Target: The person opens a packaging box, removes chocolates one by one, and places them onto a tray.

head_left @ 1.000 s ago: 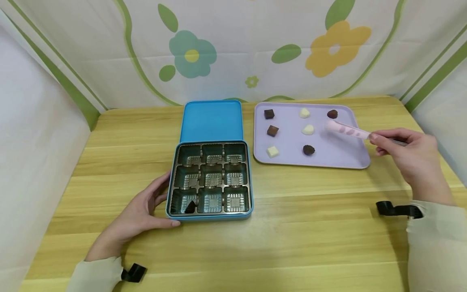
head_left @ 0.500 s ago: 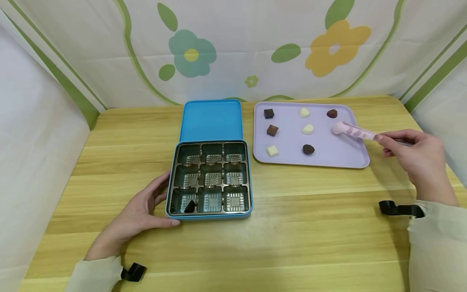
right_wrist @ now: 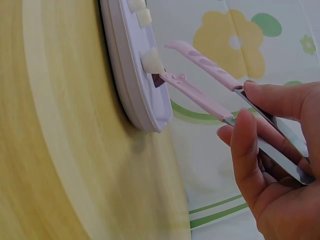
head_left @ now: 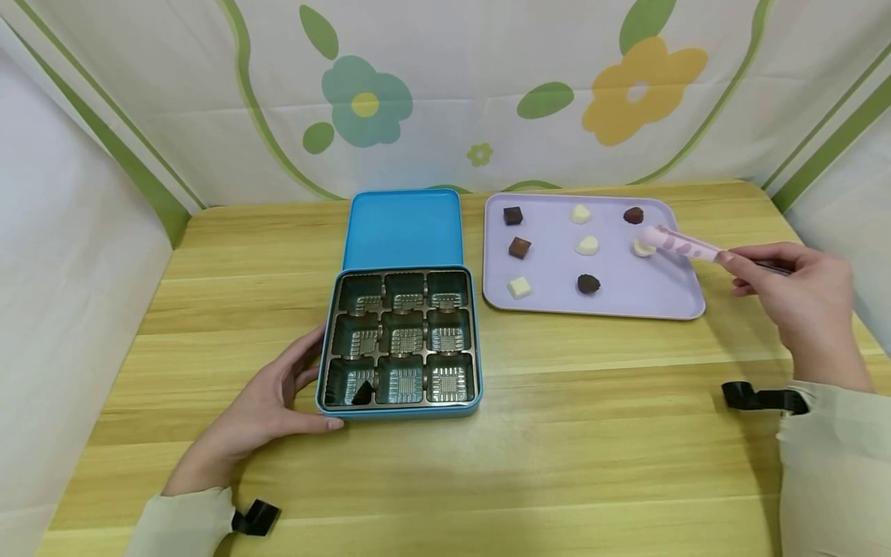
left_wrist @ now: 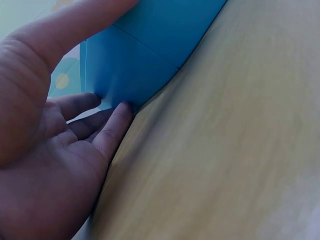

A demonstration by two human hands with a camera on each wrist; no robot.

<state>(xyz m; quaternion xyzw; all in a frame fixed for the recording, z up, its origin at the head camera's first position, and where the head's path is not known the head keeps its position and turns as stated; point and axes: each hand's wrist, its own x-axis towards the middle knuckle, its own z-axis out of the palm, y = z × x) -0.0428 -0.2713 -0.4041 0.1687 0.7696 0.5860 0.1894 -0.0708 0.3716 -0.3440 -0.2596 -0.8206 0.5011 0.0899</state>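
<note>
In the head view my left hand (head_left: 257, 406) holds the lower left corner of a blue tin (head_left: 400, 415), thumb along its front and fingers against its left side. The left wrist view shows those fingertips (left_wrist: 122, 107) low on the tin wall. A divided insert (head_left: 404, 340) fills the tin; one dark piece (head_left: 363, 394) lies in its front left compartment. My right hand (head_left: 800, 298) grips pink-tipped tongs (head_left: 685, 245), whose arms stand apart in the right wrist view. Their tips are close over a white chocolate (head_left: 643, 249) on the right part of a lilac tray (head_left: 626, 298).
Several other dark, brown and white chocolates, such as a brown square (head_left: 519, 247) and a dark round one (head_left: 588, 284), sit spaced in rows on the tray. The tin's blue lid (head_left: 404, 230) lies behind it. A flower-patterned cloth (head_left: 445, 116) rises behind the wooden table (head_left: 557, 441).
The tongs have shifted a little to the right, then slightly up, so the white chocolate under their tips shows now. The left hand and the tin have stayed put.
</note>
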